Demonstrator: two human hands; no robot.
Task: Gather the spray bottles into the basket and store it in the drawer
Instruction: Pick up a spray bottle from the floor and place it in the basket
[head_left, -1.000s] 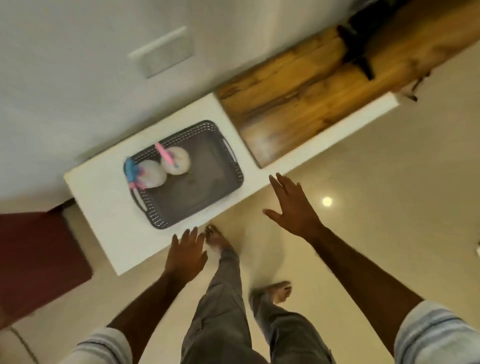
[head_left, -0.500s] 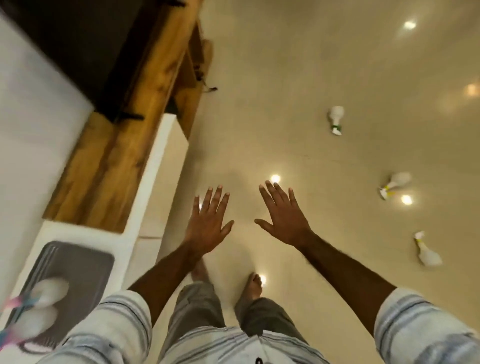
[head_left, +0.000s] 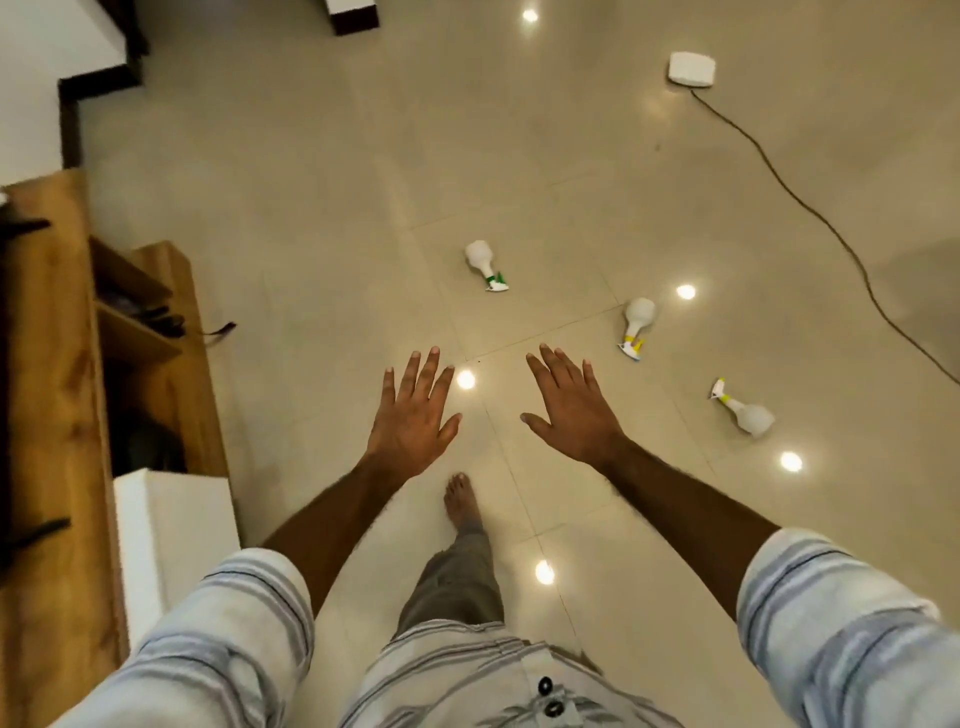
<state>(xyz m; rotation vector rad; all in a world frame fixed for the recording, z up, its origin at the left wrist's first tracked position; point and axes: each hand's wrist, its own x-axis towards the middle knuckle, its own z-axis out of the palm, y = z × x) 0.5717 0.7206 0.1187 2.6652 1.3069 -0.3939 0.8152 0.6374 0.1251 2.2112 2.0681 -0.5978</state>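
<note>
— What colours are the three plastic spray bottles on the glossy beige tiled floor (head_left: 311, 156)?

— All white-bodied: one green-nozzled (head_left: 484, 264), two yellow-nozzled (head_left: 637, 325) (head_left: 746, 412).

— The clothing?

— Pale sleeves (head_left: 841, 618) with grey-blue stripes, grey trousers (head_left: 457, 587).

— And the left?

— A honey-brown grained wooden cabinet (head_left: 47, 415), a plain white block (head_left: 171, 525).

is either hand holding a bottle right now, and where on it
Nothing is held. The left hand and right hand are both open with fingers spread, above the floor; three bottles lie out of their grasp.
</note>
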